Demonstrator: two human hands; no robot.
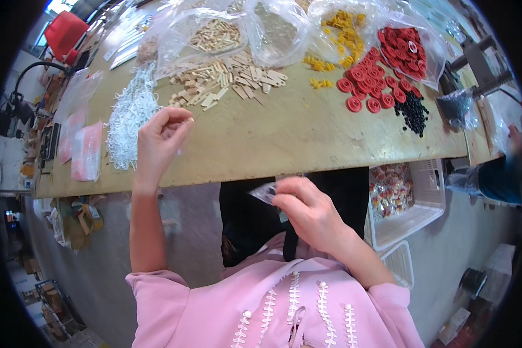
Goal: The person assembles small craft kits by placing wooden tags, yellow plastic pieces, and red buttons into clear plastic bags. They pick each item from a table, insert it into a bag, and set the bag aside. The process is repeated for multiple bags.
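My left hand (163, 136) is raised over the table's left part, beside a heap of white string loops (127, 113). Its fingers are pinched together; whatever they hold, if anything, is too small to make out. Low over my lap, my right hand (313, 211) is closed on a small clear plastic bag (264, 192), whose end sticks out to the left of the fingers. Beyond my left hand lies a spread of small pale wooden pieces (214, 78). Red round discs (368, 87), yellow plastic parts (321, 83) and small black pieces (413, 113) lie farther right.
Large clear bags of parts (278, 35) line the table's (261, 139) far side. Pink-and-clear packets (87, 151) lie at its left end. A white crate (409, 223) of filled small packets stands below the right edge. Another person's arm (501, 180) shows at far right.
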